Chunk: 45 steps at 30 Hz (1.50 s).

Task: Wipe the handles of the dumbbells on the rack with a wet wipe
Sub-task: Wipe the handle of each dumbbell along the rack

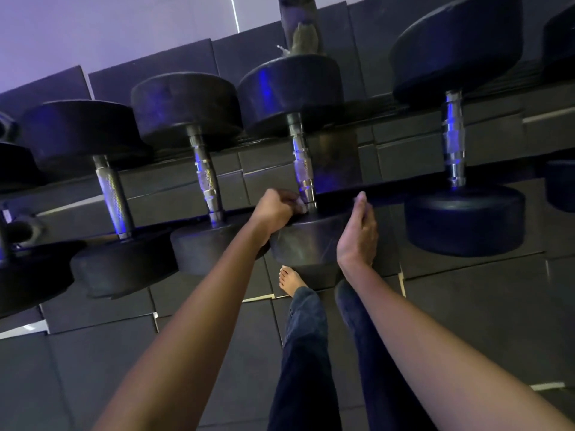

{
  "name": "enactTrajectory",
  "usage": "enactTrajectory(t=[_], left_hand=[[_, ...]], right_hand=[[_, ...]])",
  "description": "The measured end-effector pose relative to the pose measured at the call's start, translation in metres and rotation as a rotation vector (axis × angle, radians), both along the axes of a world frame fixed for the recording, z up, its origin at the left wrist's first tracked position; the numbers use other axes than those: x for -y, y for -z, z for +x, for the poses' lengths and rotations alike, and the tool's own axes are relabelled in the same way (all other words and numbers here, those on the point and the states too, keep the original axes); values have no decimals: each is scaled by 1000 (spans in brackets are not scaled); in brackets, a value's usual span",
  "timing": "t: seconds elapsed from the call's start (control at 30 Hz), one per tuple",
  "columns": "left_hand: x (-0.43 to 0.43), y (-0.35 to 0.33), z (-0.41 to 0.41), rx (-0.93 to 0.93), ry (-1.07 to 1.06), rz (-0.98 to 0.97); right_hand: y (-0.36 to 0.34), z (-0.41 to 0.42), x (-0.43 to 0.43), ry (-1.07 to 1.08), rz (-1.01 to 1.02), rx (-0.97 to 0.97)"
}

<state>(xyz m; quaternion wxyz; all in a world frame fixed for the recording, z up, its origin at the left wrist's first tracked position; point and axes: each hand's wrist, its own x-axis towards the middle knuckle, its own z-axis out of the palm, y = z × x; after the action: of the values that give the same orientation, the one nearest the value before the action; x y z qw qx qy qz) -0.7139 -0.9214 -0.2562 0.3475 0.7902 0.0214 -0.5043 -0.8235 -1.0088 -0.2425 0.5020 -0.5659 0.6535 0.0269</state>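
Dark rubber floor tiles and a violet-lit wall frame a dumbbell rack (389, 186) whose two rails carry a row of round-headed dumbbells, each lying across both rails with its steel handle spanning the gap. The left hand (277, 209) is curled tight at the near end of the third dumbbell's handle (302, 163), just above the front rail, and a small whitish wad of wet wipe (300, 207) shows between its fingers and the metal collar. The right hand (357, 231) is held flat and relaxed, fingers straight and holding nothing, just beside the near head (306, 242) of that same dumbbell; whether it touches the rubber cannot be told. The wipe should handle as light, limp and damp, so it needs to be wrapped round the bar and squeezed rather than dabbed. The handle is rigid steel, and its knurled middle will probably drag at the wipe, while the smooth collars may let it slip. The dumbbell looks heavy and well seated on the rails, so it likely needs no lifting, only a steadying palm on its head. The neighbouring handle to the left (207, 178) and the one to the right (454, 141) lie bare and well within reach along the rack.
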Motion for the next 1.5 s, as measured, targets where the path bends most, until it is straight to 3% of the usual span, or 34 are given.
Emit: enactTrajectory(t=[0.2, 0.37, 0.5, 0.8, 1.0, 1.13, 1.23, 1.3, 1.4, 1.5], left_hand=[[11, 10, 10, -34, 138, 66], [1, -4, 1, -95, -16, -24], [0, 0, -6, 28, -81, 45], [10, 6, 3, 14, 18, 76], [-4, -16, -5, 37, -298, -8], [22, -13, 10, 435, -658, -108], [54, -2, 16, 607, -592, -142], [67, 10, 18, 564, -623, -133], [71, 21, 26, 406, -1009, -267], [68, 30, 32, 366, -1064, -425]], right_hand=[[3, -2, 1, 38, 15, 43], [1, -2, 4, 36, 29, 50], [0, -2, 2, 36, 35, 66], [-2, -2, 3, 21, 41, 63], [-5, -3, 3, 1, 71, 56], [-6, -2, 2, -5, 73, 40], [-6, -2, 2, -4, 66, 42], [-6, -2, 3, -4, 72, 42], [-6, -1, 4, 1, 76, 29], [-6, -1, 2, 1, 64, 32]])
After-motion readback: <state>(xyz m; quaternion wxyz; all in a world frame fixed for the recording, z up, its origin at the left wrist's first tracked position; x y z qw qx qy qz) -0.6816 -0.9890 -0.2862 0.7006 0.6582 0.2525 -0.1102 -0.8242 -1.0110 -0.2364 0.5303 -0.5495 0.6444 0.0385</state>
